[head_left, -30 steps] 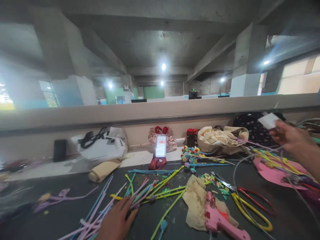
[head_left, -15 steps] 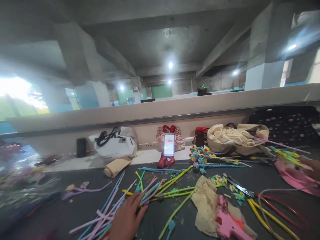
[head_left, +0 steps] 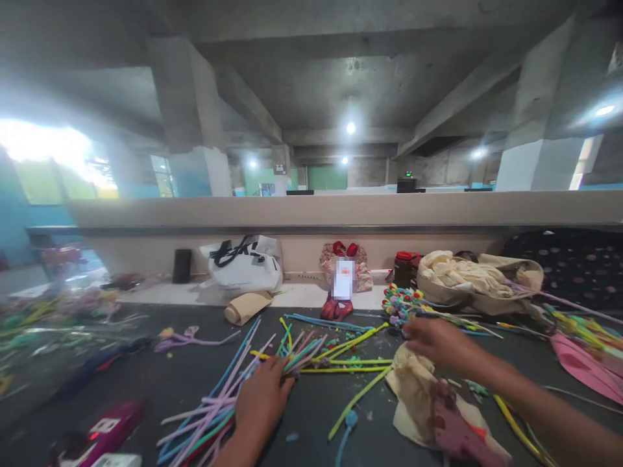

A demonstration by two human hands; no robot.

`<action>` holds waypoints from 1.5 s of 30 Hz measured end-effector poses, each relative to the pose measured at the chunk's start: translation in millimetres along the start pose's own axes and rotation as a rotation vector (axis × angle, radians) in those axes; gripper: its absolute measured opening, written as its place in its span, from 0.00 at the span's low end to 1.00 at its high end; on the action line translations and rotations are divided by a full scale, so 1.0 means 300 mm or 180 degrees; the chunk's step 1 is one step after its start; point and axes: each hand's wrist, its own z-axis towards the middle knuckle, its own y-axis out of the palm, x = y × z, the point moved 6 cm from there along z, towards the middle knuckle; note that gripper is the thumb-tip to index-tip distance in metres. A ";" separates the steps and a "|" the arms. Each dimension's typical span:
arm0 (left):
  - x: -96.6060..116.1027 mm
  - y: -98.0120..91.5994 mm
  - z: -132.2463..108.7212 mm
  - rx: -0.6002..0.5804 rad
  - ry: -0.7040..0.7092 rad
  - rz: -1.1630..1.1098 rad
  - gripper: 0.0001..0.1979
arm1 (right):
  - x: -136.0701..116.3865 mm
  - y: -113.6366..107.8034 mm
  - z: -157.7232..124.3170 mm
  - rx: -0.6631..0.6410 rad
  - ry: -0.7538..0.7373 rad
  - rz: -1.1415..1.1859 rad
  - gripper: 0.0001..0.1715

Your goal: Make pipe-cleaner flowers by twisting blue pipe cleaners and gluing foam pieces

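My left hand (head_left: 263,397) is closed over a bundle of fuzzy pipe cleaners (head_left: 204,418) in lilac, blue, green and red; their ends stick out on both sides. My right hand (head_left: 433,342) hovers over the table, its fingers curled and blurred, so whether they hold anything is unclear. It is nearest to a bunch of small colourful pipe-cleaner flowers (head_left: 402,299) and a crumpled beige cloth (head_left: 413,389). On that cloth lies a pink, stained glue gun (head_left: 457,421). Yellow-green pipe cleaners (head_left: 350,370) lie between my hands.
A white bag (head_left: 246,266), a phone with a lit screen (head_left: 343,279), a red-lidded bottle (head_left: 405,267) and a cloth-filled basket (head_left: 479,279) line the back ledge. A purple device with a red light (head_left: 109,428) sits front left. Pink material (head_left: 584,366) lies at right.
My right hand has come in from the far right to the middle, its forearm now covering the scissors. My left hand stays on the pipe cleaners. The view has shifted left.
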 end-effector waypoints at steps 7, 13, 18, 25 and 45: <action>-0.123 -0.046 -0.013 0.0294 -0.0704 0.0298 0.15 | -0.360 0.266 0.016 -0.0738 -0.0891 -0.0724 0.17; -0.150 -0.060 -0.001 0.0260 -0.0797 0.0107 0.16 | -0.354 0.306 0.049 -0.0974 -0.0992 -0.0798 0.10; -0.142 -0.069 -0.002 0.0175 -0.0873 -0.0041 0.16 | -0.327 0.321 0.063 -0.1088 -0.0985 -0.0620 0.11; -0.058 -0.134 -0.049 0.0627 -0.0555 0.0046 0.19 | -0.322 0.336 0.108 -0.0865 -0.0774 -0.0619 0.12; 0.182 -0.009 -0.237 -0.0889 -0.0123 -0.0550 0.13 | -0.395 0.278 -0.070 -0.0617 -0.0691 0.0377 0.12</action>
